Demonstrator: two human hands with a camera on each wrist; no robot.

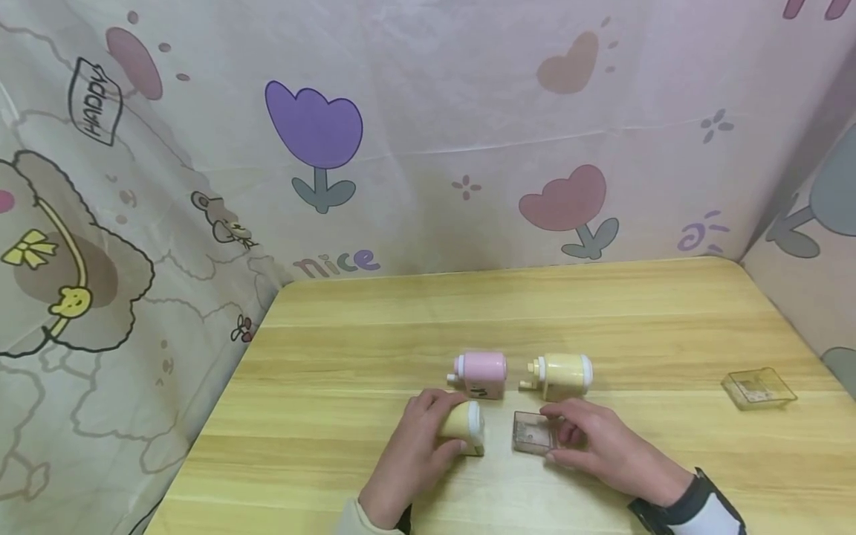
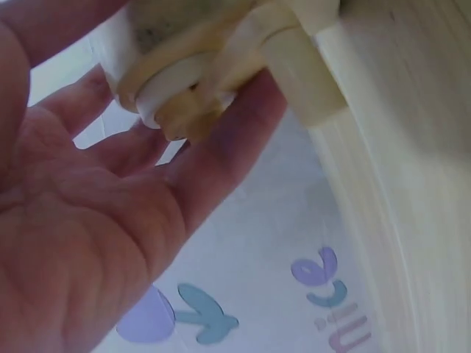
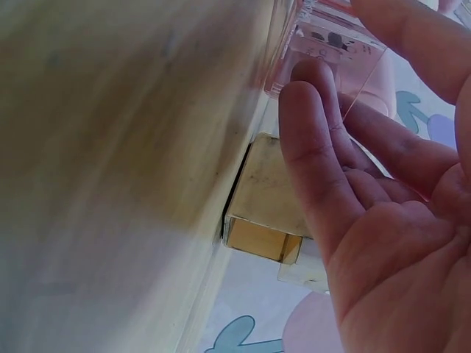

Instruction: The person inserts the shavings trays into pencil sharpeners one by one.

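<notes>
My left hand [image 1: 421, 438] grips a yellow pencil sharpener [image 1: 457, 421] from its left side, with the white-rimmed end facing right. In the left wrist view the sharpener's crank handle [image 2: 303, 77] shows close by the fingers. My right hand [image 1: 598, 444] pinches the right end of a small clear shavings drawer [image 1: 531, 433] between thumb and forefinger, low over the table. The right wrist view shows this drawer [image 3: 324, 40] beyond curled fingers [image 3: 305, 132]. Behind the hands stand a pink pencil sharpener [image 1: 483, 371] and a second yellow pencil sharpener [image 1: 567, 375].
A yellowish clear drawer [image 1: 759, 388] lies apart on the right of the wooden table [image 1: 321, 416]. In the right wrist view, a yellow sharpener body [image 3: 268, 184] has an opening at its lower end. Printed cloth [image 1: 428, 134] hangs along the table's back and sides.
</notes>
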